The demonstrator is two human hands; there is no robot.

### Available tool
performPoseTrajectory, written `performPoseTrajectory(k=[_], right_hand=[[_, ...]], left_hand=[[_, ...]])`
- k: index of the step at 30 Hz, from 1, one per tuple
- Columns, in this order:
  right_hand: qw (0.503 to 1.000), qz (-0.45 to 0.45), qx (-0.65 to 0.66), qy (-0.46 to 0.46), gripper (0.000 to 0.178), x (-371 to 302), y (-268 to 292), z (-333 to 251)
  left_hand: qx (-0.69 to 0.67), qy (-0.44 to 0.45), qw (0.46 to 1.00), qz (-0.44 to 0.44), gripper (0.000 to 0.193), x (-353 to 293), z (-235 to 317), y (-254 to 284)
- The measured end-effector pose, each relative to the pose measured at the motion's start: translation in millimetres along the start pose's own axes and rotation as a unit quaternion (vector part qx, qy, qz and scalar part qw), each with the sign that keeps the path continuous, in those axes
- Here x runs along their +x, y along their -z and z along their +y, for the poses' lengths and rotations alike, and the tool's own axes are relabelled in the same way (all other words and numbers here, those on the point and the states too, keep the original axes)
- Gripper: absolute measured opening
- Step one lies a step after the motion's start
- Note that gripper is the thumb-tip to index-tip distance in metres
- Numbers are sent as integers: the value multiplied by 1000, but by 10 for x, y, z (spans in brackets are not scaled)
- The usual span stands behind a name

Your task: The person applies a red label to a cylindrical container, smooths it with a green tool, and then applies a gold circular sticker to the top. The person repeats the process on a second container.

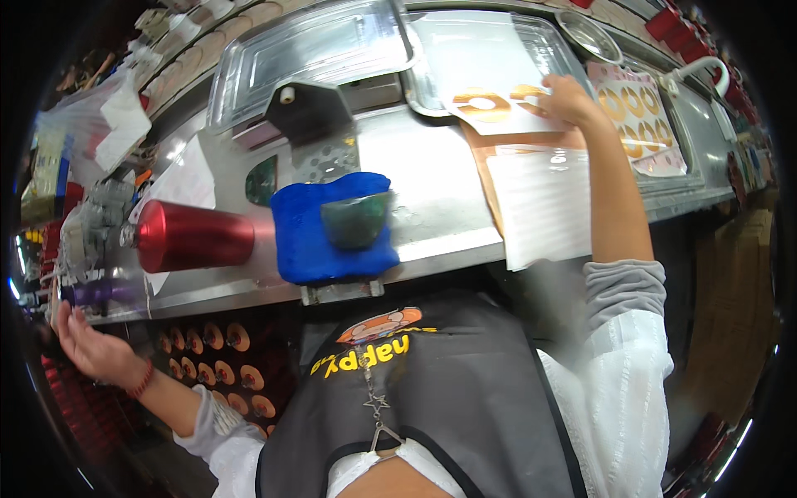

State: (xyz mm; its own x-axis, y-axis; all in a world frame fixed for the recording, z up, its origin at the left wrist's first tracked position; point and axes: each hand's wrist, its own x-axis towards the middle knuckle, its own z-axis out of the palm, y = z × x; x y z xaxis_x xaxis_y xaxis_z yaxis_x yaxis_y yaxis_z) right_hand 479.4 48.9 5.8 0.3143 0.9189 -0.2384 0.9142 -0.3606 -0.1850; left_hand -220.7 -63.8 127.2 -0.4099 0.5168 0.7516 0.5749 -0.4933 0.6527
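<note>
My right hand [570, 101] reaches out at the far right and pinches the edge of a white sheet with gold ring shapes [481, 70]. That sheet lies partly over a clear plastic tray and a brown paper. My left hand [98, 347] is held off the bench's left end, empty, its fingers apart. The nearest thing to it is a purple object [91, 292]. A red metal cylinder [196, 238] lies on its side on the bench. To its right a dark green half-round piece [355, 222] rests on a blue cloth [290, 241].
A clear plastic tray [311, 50] stands at the back of the metal bench [432, 199]. White foam sheeting [544, 207] overhangs the front edge. Another gold-ring sheet [631, 116] lies far right, beside a white curved pipe [706, 70]. Copper-coloured discs [222, 371] stand in rows below the bench.
</note>
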Motion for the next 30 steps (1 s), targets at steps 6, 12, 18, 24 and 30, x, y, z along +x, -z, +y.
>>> performPoseTrajectory(k=[6, 12, 18, 24, 30], right_hand=[[968, 59, 225, 99, 54, 14, -42, -152], [809, 12, 569, 143, 48, 27, 155, 183], [749, 49, 638, 171, 42, -116, 868, 1820], [731, 164, 656, 94, 47, -929, 2080, 4458], [461, 558, 674, -146, 41, -1178, 1726, 5691]], left_hand=[[6, -194, 970, -147, 32, -830, 819, -802], [-98, -60, 957, -265, 27, -1381, 1159, -1821], [-132, -74, 902, -405, 22, -1679, 1278, -2287], [-78, -142, 868, -470, 20, -1874, 1497, -2810], [-20, -194, 837, -512, 17, -2030, 1717, -3021]])
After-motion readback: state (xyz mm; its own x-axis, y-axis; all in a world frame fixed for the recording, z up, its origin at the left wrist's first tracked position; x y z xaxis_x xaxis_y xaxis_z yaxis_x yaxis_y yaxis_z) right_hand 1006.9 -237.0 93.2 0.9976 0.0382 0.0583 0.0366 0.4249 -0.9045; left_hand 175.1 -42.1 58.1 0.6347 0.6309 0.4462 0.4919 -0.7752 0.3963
